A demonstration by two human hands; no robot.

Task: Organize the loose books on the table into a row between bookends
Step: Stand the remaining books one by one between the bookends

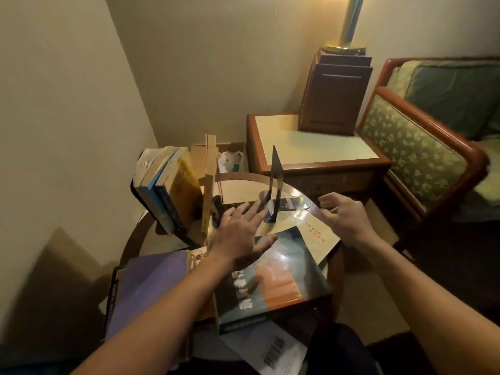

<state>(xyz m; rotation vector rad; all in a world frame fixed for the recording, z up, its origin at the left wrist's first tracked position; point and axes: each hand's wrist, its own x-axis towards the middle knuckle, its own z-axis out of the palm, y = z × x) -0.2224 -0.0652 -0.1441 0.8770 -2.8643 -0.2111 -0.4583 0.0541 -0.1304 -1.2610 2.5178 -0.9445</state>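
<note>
Left hand [240, 234] lies spread, fingers straight and empty, tips at the foot of the thin black metal bookend [274, 190], upright at centre frame on the round worktop [336, 269]. Right hand [343, 215] hovers loosely curled, empty, farther off. Standing paperback books [167, 190] sit left of the bookend.

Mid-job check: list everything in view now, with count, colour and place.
Upright books: about four, white, blue, yellow; table's left.
Bookend: one, black; mid-table, upright.
Purple book: one; flat, near left.
Blue-orange book: one; flat, near centre.
Cream booklet: one; flat, table's right.
Paper: one, white; near edge.
Table: one, brown, round; centre.
Side table: one, brown, cream top; behind.
Box: one, brown; on side table.
Armchair: one, green; right.
Left hand: one; open, by bookend's base.
Right hand: one; open, empty, right of bookend.
</note>
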